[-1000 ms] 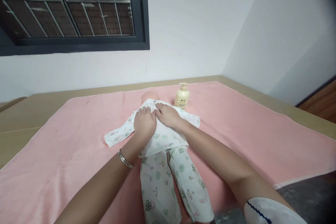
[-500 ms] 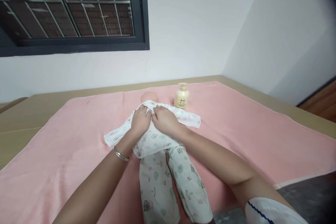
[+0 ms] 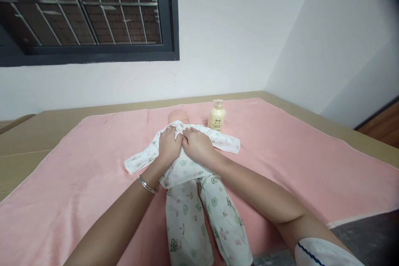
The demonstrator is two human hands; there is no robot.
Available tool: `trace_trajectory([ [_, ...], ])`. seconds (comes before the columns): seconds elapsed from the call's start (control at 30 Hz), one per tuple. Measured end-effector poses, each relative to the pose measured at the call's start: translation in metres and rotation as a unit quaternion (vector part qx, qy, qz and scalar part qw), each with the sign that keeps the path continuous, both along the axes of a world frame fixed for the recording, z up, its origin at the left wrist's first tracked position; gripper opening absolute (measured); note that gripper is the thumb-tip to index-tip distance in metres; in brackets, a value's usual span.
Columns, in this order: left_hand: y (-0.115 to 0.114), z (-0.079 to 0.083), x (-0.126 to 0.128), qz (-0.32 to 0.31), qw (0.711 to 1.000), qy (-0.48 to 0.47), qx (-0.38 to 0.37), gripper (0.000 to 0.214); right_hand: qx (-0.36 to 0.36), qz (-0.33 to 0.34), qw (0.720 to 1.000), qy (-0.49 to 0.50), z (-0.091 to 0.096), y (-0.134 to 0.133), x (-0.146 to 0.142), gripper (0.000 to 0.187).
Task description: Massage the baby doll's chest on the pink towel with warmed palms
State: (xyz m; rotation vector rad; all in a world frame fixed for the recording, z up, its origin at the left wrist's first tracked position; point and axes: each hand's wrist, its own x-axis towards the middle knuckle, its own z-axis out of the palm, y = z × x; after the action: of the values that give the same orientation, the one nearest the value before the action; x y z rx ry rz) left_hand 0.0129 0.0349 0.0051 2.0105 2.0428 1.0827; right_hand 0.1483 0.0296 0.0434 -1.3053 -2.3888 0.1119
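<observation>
A baby doll lies on its back on a pink towel (image 3: pixel 77 174), its bare head (image 3: pixel 177 115) pointing away from me. It wears a white printed top (image 3: pixel 187 166) and matching trousers (image 3: pixel 190 216). My left hand (image 3: pixel 169 146) and my right hand (image 3: pixel 197 144) rest side by side on the doll's chest. Both sets of fingers are curled and pinch the top's fabric near the collar. A silver bangle (image 3: pixel 146 184) circles my left wrist.
A cream pump bottle (image 3: pixel 216 117) stands on the towel just right of the doll's head. The towel covers a tan surface (image 3: pixel 46 124) set against a white wall with a barred window (image 3: pixel 84 12). Dark floor (image 3: pixel 368 228) shows at lower right.
Both hands slid a little up the doll's chest toward the collar and closed on the fabric; the top's hem rose slightly.
</observation>
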Motion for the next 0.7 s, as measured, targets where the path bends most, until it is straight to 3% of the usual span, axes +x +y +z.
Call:
trace_trajectory([
  [0.13,0.002,-0.009,0.001,0.003,0.999,-0.025,0.022,0.035,-0.006,0.003,0.999,0.034,-0.006,0.016,0.005,0.026],
  [0.33,-0.001,-0.013,0.004,0.017,0.998,-0.052,0.030,0.046,-0.044,0.072,0.987,0.137,-0.013,0.050,0.020,0.029],
  [0.53,-0.002,-0.015,0.003,0.017,0.995,-0.083,0.048,0.044,0.012,0.063,0.986,0.155,-0.010,0.038,0.013,0.048],
  [0.7,-0.001,-0.017,0.001,0.006,0.995,-0.079,0.055,0.044,-0.015,0.096,0.991,0.091,-0.014,0.032,0.006,0.042],
])
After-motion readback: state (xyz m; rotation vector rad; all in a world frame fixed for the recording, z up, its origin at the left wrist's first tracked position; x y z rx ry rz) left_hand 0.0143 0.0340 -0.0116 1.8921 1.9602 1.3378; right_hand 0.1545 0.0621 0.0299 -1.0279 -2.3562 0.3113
